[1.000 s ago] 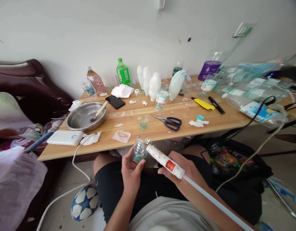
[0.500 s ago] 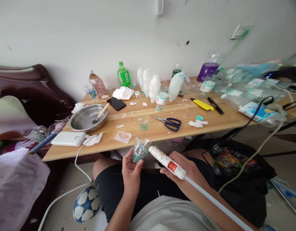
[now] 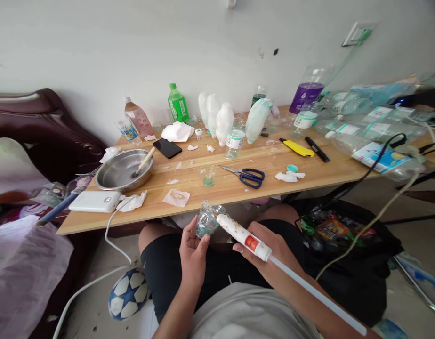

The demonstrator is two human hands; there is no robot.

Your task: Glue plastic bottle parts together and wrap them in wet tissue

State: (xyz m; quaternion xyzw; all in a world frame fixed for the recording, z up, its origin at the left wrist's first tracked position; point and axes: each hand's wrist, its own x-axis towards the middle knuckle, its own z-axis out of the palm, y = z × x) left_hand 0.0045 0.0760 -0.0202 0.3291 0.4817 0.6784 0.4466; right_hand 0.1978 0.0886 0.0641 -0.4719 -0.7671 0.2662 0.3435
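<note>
The left hand (image 3: 192, 252) is gripping a clear bottle piece (image 3: 207, 221); its thumb and fingers are clamping the lower part. The right hand (image 3: 262, 241) is holding a white glue gun (image 3: 233, 228), with its fingers closing around the handle, which is mostly hidden. The nozzle is pointing left at the right side of the bottle piece, just beyond the left thumb; whether they are touching cannot be told. A translucent glue stick (image 3: 316, 293) is projecting from the rear of the gun, running past the right fingers towards the lower right.

Beyond both sets of fingers, a wooden table (image 3: 147, 209) is extending to the wall. Stained paper (image 3: 176, 197) is lying near the left fingers, beyond and to their left. A green-ringed clear part (image 3: 208, 181) is resting straight beyond the left fingertips. Dark-handled scissors (image 3: 252, 178) are lying beyond the right fingers, their blades pointing left. A yellow cutter (image 3: 298, 148) is lying farther out and to the right.

White-covered bottles (image 3: 224, 123) are standing well beyond the left fingers. A metal bowl (image 3: 107, 178), holding a wooden-handled brush (image 3: 147, 159), is sitting well to their left.
</note>
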